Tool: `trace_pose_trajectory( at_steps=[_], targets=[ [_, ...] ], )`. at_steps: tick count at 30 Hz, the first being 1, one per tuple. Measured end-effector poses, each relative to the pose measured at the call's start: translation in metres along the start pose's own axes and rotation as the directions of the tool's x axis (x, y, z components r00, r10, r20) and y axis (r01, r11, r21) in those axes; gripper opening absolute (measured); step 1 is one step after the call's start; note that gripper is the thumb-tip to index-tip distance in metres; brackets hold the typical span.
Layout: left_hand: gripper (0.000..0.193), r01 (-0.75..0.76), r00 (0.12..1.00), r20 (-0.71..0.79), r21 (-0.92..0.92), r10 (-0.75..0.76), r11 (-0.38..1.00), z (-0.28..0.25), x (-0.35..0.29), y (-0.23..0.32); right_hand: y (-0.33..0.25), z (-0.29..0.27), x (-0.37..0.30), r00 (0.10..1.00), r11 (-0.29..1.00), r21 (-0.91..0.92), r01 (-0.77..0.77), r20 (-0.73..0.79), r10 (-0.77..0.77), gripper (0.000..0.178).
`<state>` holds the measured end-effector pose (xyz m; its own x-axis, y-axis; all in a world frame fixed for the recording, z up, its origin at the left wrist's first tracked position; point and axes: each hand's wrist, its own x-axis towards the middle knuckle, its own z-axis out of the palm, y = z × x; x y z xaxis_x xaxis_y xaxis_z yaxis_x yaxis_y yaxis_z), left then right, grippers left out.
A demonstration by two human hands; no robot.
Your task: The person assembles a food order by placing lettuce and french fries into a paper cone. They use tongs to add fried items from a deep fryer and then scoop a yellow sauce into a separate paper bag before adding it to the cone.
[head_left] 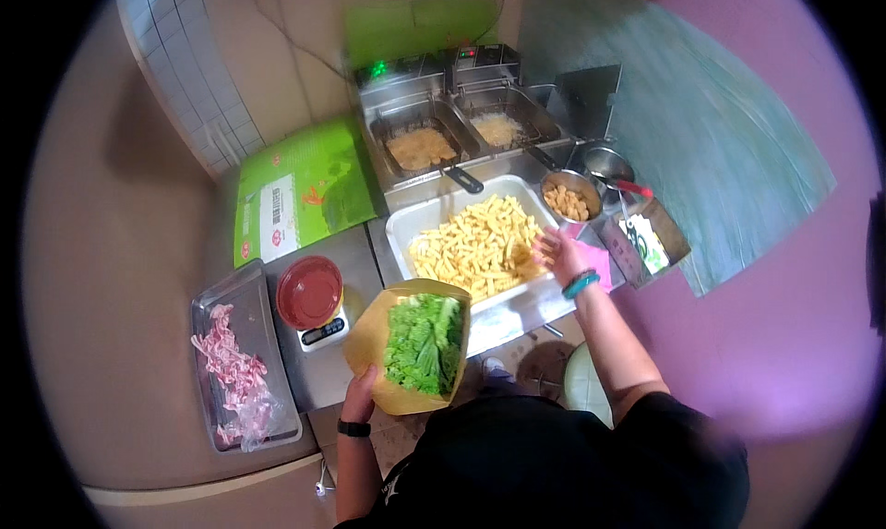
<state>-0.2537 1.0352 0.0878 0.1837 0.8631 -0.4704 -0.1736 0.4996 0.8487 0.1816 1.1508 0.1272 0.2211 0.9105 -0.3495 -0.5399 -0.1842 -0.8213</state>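
Observation:
My left hand point(361, 395) grips the lower left side of an open brown paper food box point(369, 330), tilted toward me. Green leaf lettuce point(425, 344) fills the inside of the box. Over the right edge of a white tray point(403, 243) is my right hand point(557, 255), its fingers apart and nothing seen in them. Pale yellow French fries point(475, 243) lie heaped in that tray, with a browner patch just beside my right fingertips. The box overlaps the tray's near left corner in view.
Behind the tray, two fryer baskets point(420, 146) sit in bubbling oil. A metal pot of brown fried pieces point(569, 200) and a cardboard box point(678, 236) stand right. Left are a kitchen scale point(323, 333) bearing a red bowl point(309, 292), and raw meat point(233, 372) on a metal tray point(203, 289).

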Motion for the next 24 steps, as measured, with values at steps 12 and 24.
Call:
trace_pose_trajectory(
  at_steps=[12,24],
  targets=[
    [0.044,-0.234,0.944,-0.194,0.173,0.266,0.957,0.083,0.039,0.031,-0.112,-0.026,0.248,0.890,0.914,-0.009,-0.407,0.224,0.398,0.036],
    [0.038,-0.202,0.938,-0.270,0.077,0.216,0.976,0.086,0.046,0.019,-0.154,0.007,0.201,0.797,0.908,-0.013,-0.418,0.474,0.374,0.015]
  ],
)
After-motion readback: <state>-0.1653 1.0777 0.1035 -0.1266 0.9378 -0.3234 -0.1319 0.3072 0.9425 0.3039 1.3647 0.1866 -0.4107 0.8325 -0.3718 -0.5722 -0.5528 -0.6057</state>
